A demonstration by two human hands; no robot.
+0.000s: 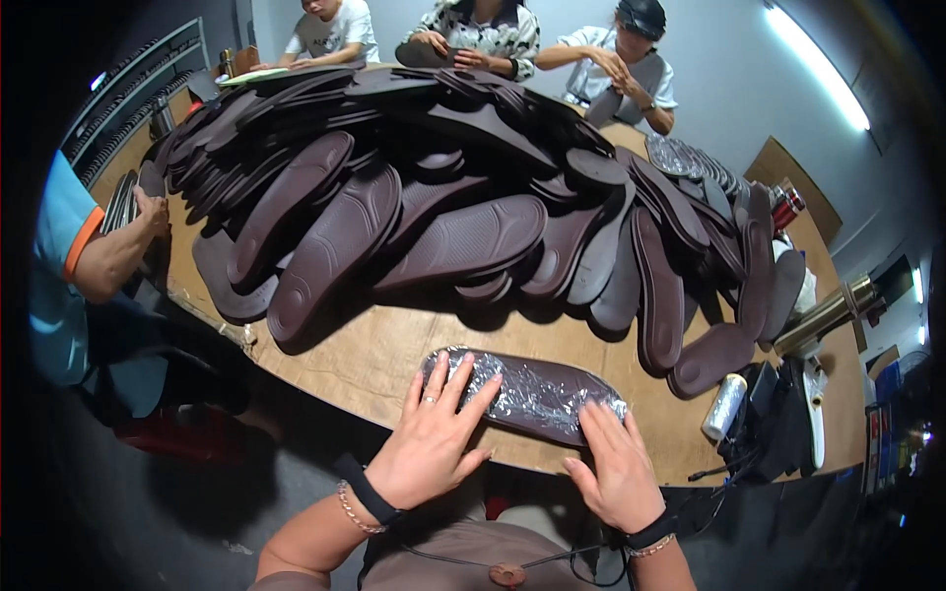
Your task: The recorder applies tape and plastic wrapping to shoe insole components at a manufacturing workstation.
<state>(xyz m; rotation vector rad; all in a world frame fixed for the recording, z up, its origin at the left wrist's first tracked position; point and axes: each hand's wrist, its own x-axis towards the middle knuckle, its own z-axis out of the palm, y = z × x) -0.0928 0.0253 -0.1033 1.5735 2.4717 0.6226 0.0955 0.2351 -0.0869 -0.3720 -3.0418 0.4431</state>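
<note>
A dark brown shoe insole (552, 386) lies flat near the table's front edge, its middle and ends covered with shiny clear plastic film (517, 387). On its left end rests my left hand (439, 424), fingers spread over the film. My right hand (616, 463) lies with outstretched fingertips on the right end. Neither hand grips anything; both press on top. Beyond them rises a large heap of brown insoles (463, 241), some sole-up, some edge-on.
Right of my hands stand a roll of clear film (725, 407), black cables and pouch (764, 404), a white-handled tool (816, 414) and a metal cylinder (828, 315). Wrapped insoles (690, 163) are at the far right. Several people sit or stand around the wooden table (345, 364), handling insoles.
</note>
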